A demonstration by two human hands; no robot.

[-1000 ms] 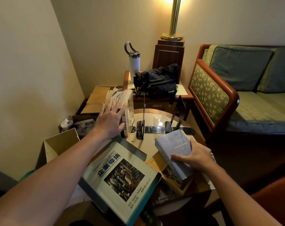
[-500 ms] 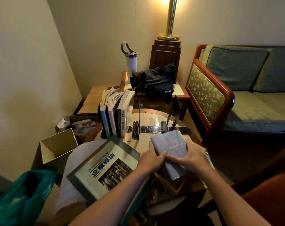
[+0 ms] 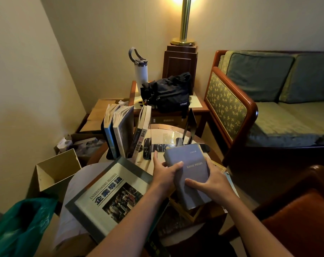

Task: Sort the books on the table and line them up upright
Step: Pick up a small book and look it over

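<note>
Slippage is the first worry. The thick grey-blue hardback book point(image 3: 194, 171) lies on top of a loose pile of other books point(image 3: 177, 219) at the near side of the round glass-topped table point(image 3: 163, 127). The left hand point(image 3: 164, 174) grips its left edge with the thumb curled over the cover. The right hand point(image 3: 212, 184) clamps the right edge, thumb across the front. The book looks heavy for its size, so a lift taken by the covers alone could let the page block sag or the book twist out of the fingers.

The pile beneath is uneven and partly overhangs the table, and dragging the book off it instead of lifting could push the lower volumes over the edge.

The upright row of paperbacks point(image 3: 120, 132) at the far left of the table stands unevenly. The two slim books at its right end point(image 3: 142, 130) lean, with a gap beside them. A heavy book pushed in hard there could topple them or slide the whole row. The black metal bookend point(image 3: 190, 125) stands apart to the right with nothing against it, so a knock would shift it easily.

The large flat business textbook point(image 3: 109, 193) juts past the near rim under the left forearm, and a brush from the arm could tip it off.
</note>
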